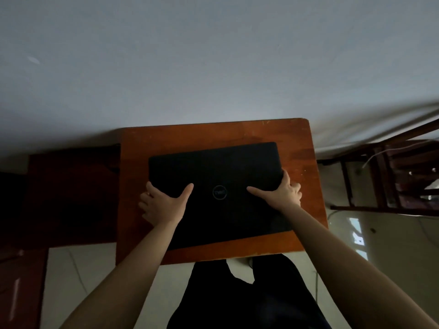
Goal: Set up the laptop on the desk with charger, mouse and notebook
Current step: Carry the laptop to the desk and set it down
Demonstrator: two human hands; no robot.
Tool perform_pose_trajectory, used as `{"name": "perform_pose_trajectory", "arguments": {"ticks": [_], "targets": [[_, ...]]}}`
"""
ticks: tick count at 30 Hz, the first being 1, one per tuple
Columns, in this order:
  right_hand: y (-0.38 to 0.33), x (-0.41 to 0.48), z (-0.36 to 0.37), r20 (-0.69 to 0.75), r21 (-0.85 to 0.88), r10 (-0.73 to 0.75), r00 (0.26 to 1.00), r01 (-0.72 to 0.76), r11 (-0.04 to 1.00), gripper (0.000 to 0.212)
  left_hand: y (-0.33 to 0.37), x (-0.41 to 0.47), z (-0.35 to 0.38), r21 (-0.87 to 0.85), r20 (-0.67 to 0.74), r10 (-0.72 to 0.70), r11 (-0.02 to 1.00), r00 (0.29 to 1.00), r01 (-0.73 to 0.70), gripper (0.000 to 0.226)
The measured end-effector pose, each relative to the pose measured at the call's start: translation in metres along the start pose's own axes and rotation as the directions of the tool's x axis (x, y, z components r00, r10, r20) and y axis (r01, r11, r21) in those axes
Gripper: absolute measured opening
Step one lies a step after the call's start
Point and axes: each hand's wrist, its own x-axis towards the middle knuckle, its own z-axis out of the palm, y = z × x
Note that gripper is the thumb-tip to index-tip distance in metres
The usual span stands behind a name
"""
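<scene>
while a pale wall (213, 55) fills the upper view, a wooden desk (190, 136) stands against it, with dark furniture (71, 198) to its left and a chair (392, 174) to its right. a closed black laptop (213, 167) lies on the desk's middle, slightly askew. 2 hands hold it: the left hand (164, 205) and right hand (283, 193) each lay a thumb across the lid and curl fingers over a side edge.

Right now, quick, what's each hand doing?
Left hand: grips the closed laptop at its left edge.
Right hand: grips the laptop's right edge.
</scene>
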Motion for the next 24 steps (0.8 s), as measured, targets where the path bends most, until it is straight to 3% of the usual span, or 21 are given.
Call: {"name": "perform_pose_trajectory", "arguments": {"ticks": [9, 14, 16, 20, 24], "targets": [[-0.007, 0.000, -0.010, 0.044, 0.036, 0.004, 0.999, -0.005, 0.999, 0.143, 0.003, 0.020, -0.022, -0.041, 0.222, -0.057, 0.997, 0.973, 0.068, 0.134], [0.019, 0.003, -0.008, 0.126, 0.189, 0.022, 0.992, -0.045, 0.981, 0.155, 0.006, 0.012, -0.029, -0.001, 0.200, -0.082, 0.996, 0.976, 0.084, 0.133], [0.025, -0.007, -0.010, 0.118, 0.237, 0.035, 0.992, -0.062, 0.970, 0.150, 0.006, 0.006, -0.028, 0.013, 0.196, -0.062, 0.998, 0.979, 0.061, 0.132], [0.038, -0.028, -0.022, 0.049, 0.293, 0.052, 0.997, -0.064, 0.954, 0.120, 0.016, -0.010, -0.021, 0.003, 0.208, -0.001, 1.000, 0.978, 0.001, 0.131], [0.071, -0.036, -0.028, -0.065, 0.355, 0.077, 0.995, -0.049, 0.934, 0.118, 0.037, -0.027, -0.008, 0.005, 0.219, 0.099, 0.995, 0.971, -0.102, 0.130]]}}
